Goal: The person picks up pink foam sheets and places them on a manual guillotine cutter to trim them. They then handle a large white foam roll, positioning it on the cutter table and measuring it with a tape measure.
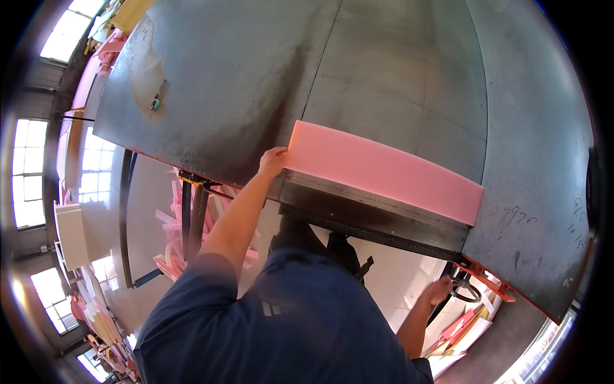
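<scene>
From the person's head, a wide fisheye view looks steeply down past the shirt and forward across the table, close above its front edge; outlying corners probably look bent.

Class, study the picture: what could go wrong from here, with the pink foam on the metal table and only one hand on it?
1. The left hand touches only the left end of the foam; the unheld right end might swing out of line with the ruler.
2. The right hand is at or beside the handwheel; fingers might get knocked or pinched there.
3. Scraps heaped at the person's left might catch a foot.
</scene>
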`<move>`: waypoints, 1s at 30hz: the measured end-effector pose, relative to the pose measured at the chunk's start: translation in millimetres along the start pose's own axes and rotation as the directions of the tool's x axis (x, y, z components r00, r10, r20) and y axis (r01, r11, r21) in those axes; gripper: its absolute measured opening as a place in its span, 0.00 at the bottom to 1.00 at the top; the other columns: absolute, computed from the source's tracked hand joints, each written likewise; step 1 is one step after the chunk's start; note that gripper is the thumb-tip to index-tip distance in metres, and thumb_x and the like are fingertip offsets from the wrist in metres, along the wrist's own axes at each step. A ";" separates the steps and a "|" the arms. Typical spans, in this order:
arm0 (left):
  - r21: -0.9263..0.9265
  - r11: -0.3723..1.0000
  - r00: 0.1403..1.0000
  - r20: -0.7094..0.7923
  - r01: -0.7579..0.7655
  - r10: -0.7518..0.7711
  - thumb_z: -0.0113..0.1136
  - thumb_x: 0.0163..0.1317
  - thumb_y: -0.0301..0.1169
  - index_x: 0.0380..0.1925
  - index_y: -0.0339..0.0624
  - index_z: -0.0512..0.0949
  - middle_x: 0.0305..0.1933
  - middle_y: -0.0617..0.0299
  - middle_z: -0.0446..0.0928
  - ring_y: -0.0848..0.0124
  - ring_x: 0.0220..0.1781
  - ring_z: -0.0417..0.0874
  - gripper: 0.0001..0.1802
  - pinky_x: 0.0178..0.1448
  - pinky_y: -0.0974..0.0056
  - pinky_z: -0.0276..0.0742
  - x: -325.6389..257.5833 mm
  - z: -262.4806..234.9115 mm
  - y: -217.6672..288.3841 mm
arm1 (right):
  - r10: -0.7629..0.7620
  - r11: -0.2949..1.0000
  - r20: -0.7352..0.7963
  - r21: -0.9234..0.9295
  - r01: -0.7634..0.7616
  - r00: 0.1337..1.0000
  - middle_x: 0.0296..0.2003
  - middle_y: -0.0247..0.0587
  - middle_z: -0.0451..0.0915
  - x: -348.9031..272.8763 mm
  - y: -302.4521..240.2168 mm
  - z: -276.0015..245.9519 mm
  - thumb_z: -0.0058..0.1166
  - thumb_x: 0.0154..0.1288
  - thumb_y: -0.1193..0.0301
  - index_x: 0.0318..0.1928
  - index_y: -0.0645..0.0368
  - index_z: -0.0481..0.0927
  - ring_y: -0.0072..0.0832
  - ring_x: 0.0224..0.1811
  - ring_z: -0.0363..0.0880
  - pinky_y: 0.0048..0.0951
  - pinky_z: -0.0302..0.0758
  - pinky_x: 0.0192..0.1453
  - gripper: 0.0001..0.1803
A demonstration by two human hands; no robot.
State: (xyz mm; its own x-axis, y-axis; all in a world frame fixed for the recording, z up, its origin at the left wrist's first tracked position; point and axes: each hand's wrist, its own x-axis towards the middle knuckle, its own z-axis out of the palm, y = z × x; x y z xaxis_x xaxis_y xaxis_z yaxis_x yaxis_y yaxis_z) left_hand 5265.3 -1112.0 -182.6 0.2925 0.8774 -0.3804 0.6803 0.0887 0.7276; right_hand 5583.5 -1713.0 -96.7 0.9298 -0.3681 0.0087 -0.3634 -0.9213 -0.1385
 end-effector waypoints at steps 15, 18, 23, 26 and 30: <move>-0.221 0.974 0.910 0.413 0.050 0.047 0.60 0.62 0.36 0.50 0.42 0.80 0.40 0.58 0.86 0.69 0.41 0.87 0.17 0.48 0.65 0.78 17.5 -11.4 16.9 | -0.929 0.351 0.176 0.147 0.925 0.324 0.70 0.44 0.61 -235.5 -315.6 73.6 0.52 0.66 0.59 0.68 0.56 0.65 0.43 0.74 0.55 0.43 0.54 0.75 0.32; -0.110 0.992 0.910 0.404 -0.057 0.097 0.60 0.63 0.38 0.49 0.42 0.81 0.39 0.57 0.85 0.66 0.42 0.86 0.17 0.48 0.63 0.78 23.8 -16.6 20.1 | -0.920 0.371 0.184 0.120 0.921 0.347 0.72 0.44 0.59 -246.5 -318.6 75.8 0.51 0.67 0.58 0.69 0.55 0.63 0.43 0.75 0.53 0.45 0.52 0.76 0.33; 0.041 0.994 0.848 0.527 -0.099 0.063 0.58 0.63 0.42 0.47 0.44 0.81 0.39 0.56 0.84 0.60 0.42 0.85 0.18 0.48 0.60 0.78 35.0 -35.0 44.5 | -0.902 0.408 0.208 0.127 0.904 0.378 0.72 0.44 0.58 -247.4 -321.7 67.6 0.49 0.68 0.58 0.69 0.55 0.63 0.43 0.75 0.53 0.47 0.51 0.77 0.32; 0.318 0.849 0.827 0.520 -0.421 0.215 0.55 0.64 0.45 0.44 0.46 0.82 0.43 0.57 0.83 0.57 0.47 0.82 0.18 0.50 0.59 0.77 47.4 -39.7 49.5 | -0.892 0.433 0.181 0.082 0.898 0.414 0.72 0.43 0.58 -250.5 -315.8 72.5 0.52 0.64 0.60 0.70 0.55 0.62 0.44 0.74 0.54 0.46 0.50 0.77 0.34; 0.348 0.702 0.783 0.312 -0.621 0.538 0.59 0.63 0.32 0.43 0.41 0.81 0.50 0.54 0.79 0.54 0.52 0.78 0.11 0.56 0.54 0.75 63.9 -35.1 84.5 | -0.815 0.521 0.352 0.098 0.848 0.460 0.72 0.39 0.59 -251.4 -303.6 109.7 0.50 0.64 0.59 0.69 0.54 0.63 0.38 0.76 0.50 0.46 0.43 0.79 0.34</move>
State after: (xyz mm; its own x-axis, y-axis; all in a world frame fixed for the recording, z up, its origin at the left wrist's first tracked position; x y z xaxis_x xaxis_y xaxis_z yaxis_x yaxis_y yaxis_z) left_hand 5317.9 -1031.9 -125.4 0.8046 0.5878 -0.0844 0.5300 -0.6466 0.5487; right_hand 5466.6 -1326.9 -165.5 0.7450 0.6255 -0.2316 0.6046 -0.7800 -0.1615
